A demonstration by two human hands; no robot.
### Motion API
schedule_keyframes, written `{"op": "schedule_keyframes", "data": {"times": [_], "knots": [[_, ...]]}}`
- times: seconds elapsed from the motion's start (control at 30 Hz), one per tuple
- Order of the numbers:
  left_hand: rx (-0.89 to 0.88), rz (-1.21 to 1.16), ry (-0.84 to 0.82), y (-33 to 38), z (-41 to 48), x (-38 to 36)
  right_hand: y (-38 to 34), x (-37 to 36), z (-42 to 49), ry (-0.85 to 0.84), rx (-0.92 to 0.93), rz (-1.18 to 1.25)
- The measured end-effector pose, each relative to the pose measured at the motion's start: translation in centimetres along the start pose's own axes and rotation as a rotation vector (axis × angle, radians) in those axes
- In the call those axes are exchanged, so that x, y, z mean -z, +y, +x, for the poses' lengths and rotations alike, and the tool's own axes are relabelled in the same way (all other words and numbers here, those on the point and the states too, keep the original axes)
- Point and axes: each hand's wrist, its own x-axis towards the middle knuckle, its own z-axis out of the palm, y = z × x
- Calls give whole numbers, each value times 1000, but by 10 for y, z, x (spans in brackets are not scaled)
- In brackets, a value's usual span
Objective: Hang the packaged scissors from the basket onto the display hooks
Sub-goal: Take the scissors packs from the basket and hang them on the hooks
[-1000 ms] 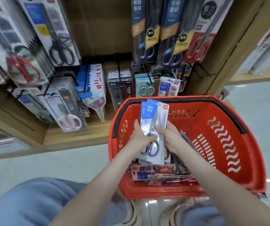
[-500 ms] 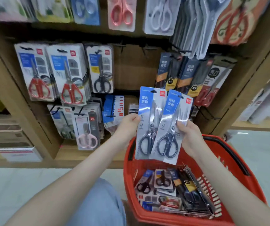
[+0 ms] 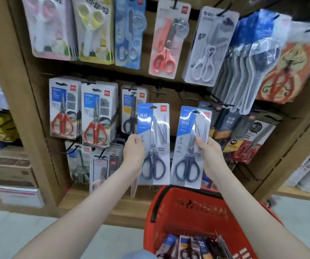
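I hold two blue-and-white packs of dark-handled scissors upright in front of the display. My left hand grips the left pack by its left edge. My right hand grips the right pack by its right edge. The two packs are side by side, slightly apart. Behind their tops, bare black hooks stick out of the brown back panel. The red basket stands below my hands, with several more scissor packs lying in it.
Hooks around the bare ones carry other packs: red-handled scissors to the left, black-handled ones beside them, dark packs to the right, colourful packs on the row above. Wooden side posts frame the display.
Both hands lifted the packs out of the basket and up towards the hooks. The packs, overlapping before, have come apart, one in each hand. My view tilted upward.
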Motion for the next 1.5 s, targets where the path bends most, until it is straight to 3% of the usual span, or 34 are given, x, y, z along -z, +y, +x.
{"op": "schedule_keyframes", "data": {"times": [0.27, 0.53, 0.73, 0.93, 1.07, 1.17, 1.5], "knots": [[-24, 40, 46, -6, 29, -4, 12, -24, 48, 25, 13, -66], [-172, 138, 1, -17, 50, -12, 28, -42, 104, 74, 23, -138], [-223, 187, -24, -20, 56, -24, 38, -50, 143, 118, -54, -221], [-284, 153, -71, -25, 47, -37, 37, -51, 84, 141, 311, -145], [-343, 138, -119, -26, 31, -49, 30, -49, 55, 10, 549, -212], [-356, 122, -141, -20, 25, -59, 25, -43, 52, -50, 573, -345], [-330, 163, -169, -13, 39, -87, 9, -33, 78, 51, 515, -659]]}}
